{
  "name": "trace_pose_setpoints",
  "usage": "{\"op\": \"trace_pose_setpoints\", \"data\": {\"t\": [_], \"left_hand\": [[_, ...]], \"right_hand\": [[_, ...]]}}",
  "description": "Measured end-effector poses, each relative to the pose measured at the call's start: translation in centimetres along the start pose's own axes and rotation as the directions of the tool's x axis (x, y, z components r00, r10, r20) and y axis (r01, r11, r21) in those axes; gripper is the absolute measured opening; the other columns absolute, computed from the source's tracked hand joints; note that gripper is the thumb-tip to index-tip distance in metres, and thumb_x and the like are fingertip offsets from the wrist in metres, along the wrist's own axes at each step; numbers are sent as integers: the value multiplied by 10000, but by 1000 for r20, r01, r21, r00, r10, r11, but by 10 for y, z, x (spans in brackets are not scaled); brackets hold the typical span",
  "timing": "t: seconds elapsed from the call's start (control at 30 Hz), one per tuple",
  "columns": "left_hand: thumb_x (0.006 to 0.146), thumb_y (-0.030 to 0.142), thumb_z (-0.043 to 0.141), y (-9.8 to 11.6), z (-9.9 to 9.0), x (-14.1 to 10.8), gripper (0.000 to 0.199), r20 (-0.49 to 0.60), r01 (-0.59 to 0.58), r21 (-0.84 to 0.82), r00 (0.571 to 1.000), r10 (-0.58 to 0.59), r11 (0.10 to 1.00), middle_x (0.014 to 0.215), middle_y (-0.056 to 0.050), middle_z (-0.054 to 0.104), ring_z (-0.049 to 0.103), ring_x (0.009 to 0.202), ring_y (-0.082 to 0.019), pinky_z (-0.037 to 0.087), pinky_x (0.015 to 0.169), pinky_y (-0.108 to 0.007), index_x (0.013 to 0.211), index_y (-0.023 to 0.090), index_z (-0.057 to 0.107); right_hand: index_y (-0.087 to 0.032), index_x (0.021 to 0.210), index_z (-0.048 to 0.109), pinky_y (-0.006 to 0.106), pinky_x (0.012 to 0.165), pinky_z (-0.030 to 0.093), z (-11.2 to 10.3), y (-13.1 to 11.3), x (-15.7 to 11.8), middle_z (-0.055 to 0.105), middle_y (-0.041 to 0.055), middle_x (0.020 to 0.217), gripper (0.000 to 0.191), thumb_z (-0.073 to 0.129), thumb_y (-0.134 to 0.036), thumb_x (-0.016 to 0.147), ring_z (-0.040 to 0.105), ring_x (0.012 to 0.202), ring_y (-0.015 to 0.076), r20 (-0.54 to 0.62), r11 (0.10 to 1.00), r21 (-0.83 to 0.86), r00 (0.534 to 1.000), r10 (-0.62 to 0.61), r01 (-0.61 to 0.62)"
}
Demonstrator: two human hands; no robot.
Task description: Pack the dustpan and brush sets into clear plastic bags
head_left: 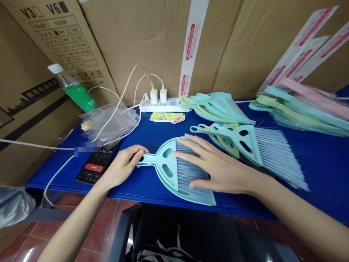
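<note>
A mint-green hand brush (171, 163) with grey-blue bristles lies on top of a matching dustpan (174, 192), near the front edge of the blue table. My left hand (127, 163) pinches the handle end of the pair. Over the bristles, my right hand (215, 165) is spread flat, fingers apart, hiding part of them. To the right rests another mint brush (245, 142), its bristles pointing right, with a green brush (228, 141) partly beneath it. Behind these lies a stack of dustpans (220, 105).
More wrapped dustpans (305, 105) lie at the right back. A white power strip (166, 105) with chargers stands against cardboard. At left are a phone (98, 162), clear plastic bags (111, 122), a tilted bottle (76, 91) and loose white cables. Small yellow-green packets (167, 116) lie before the strip.
</note>
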State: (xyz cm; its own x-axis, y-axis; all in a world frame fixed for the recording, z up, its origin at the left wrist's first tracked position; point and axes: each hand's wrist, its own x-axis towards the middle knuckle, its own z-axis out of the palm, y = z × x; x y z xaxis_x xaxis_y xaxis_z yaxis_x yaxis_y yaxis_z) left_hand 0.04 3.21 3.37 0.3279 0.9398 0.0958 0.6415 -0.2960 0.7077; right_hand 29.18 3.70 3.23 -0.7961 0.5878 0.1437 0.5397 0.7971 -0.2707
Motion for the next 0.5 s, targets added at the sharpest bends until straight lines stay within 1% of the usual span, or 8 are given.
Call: {"op": "trace_pose_setpoints", "data": {"t": [0.07,0.17,0.3,0.43,0.5], "left_hand": [[950,474,445,1,0,1,393,76,55,-83,996,-49,995,826,-22,678,557,542,-100,470,527,-212,1016,163,675],[926,490,486,1,0,1,425,142,106,-174,987,-82,979,839,-34,670,499,490,-74,418,446,-193,1073,143,682],[903,491,529,0,0,1,439,162,149,-252,981,-110,956,783,-32,653,477,486,-70,395,421,-184,1082,130,704],[872,499,574,-1,0,1,455,169,183,-285,976,-138,941,688,-13,624,463,478,-70,386,416,-179,1084,125,723],[858,506,591,-1,-1,1,466,167,198,-292,974,-154,936,669,-13,625,463,480,-74,391,417,-181,1087,124,730]], "right_hand": [[-251,1536,343,668,1123,261,6,2,-5,181,158,1643,773,598,-575,882,74,1495,414,42,1000,20,999,21,-21],[-244,1569,247,676,1128,227,14,1,-5,80,172,1653,804,531,-606,910,-13,1483,419,94,997,51,994,53,-58],[-229,1579,195,674,1135,195,16,-1,-4,49,185,1648,811,504,-600,928,-46,1472,403,119,996,72,992,49,-58],[-207,1579,191,677,1136,177,16,-1,-5,18,196,1641,840,521,-604,917,-60,1466,408,133,996,71,990,47,-57],[-215,1580,187,676,1136,185,17,-1,-5,16,186,1642,851,536,-602,908,-52,1469,411,121,996,70,992,44,-53]]}}
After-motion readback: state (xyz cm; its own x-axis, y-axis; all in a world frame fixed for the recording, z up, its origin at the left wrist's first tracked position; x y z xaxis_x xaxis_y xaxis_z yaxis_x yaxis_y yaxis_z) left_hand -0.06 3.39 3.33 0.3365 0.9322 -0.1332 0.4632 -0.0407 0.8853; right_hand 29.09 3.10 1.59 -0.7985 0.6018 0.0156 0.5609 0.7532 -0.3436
